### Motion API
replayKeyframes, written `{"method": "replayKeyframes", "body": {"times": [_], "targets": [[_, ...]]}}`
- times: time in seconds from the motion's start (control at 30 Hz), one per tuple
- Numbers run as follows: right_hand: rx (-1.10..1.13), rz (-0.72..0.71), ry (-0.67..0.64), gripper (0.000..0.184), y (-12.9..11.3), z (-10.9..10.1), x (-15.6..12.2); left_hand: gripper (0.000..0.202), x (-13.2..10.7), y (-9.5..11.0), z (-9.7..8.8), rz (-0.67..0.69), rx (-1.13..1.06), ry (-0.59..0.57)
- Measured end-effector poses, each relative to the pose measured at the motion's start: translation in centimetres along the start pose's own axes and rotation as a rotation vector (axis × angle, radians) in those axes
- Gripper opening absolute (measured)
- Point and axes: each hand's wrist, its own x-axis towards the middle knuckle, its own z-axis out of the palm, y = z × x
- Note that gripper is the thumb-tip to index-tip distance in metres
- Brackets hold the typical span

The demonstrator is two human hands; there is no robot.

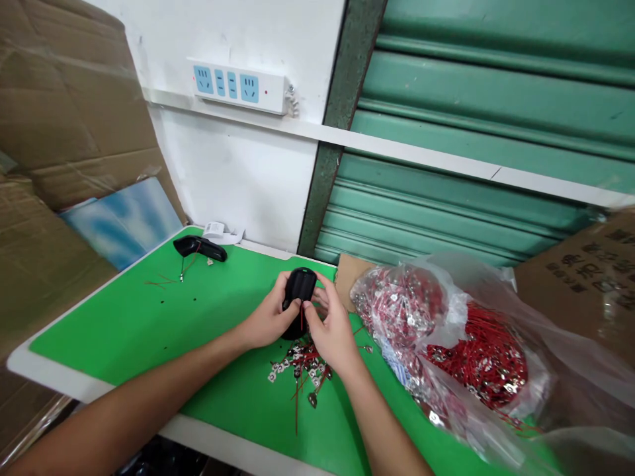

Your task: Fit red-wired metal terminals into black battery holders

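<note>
Both of my hands hold a black plastic housing [299, 285] upright above the green table [149, 317]. My left hand [268, 317] wraps its left side, fingers closed on it. My right hand [332, 330] grips the right side, thumb and forefinger pinched near a thin red wire at the housing's front. Below the hands lies a small heap of red wires with metal contacts [302, 367].
A second black housing [199, 248] with a red wire lies at the table's far left. A clear plastic bag [446, 330] full of red wired contacts sits on the right. Cardboard boxes [59, 132] stand at left and right. A power strip [238, 84] hangs on the wall.
</note>
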Motion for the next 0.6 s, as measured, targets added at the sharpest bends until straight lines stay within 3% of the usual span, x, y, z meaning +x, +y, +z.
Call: {"method": "replayKeyframes", "body": {"times": [0.33,0.6], "targets": [[-0.013,0.044,0.062,0.058,0.0,1.1,-0.5,0.044,-0.5,0.2,0.0,0.025,0.075,0.053],[0.009,-0.023,0.084,0.055,0.2,1.7,-0.5,0.037,-0.6,0.3,0.6,0.076,0.16,0.118]]}}
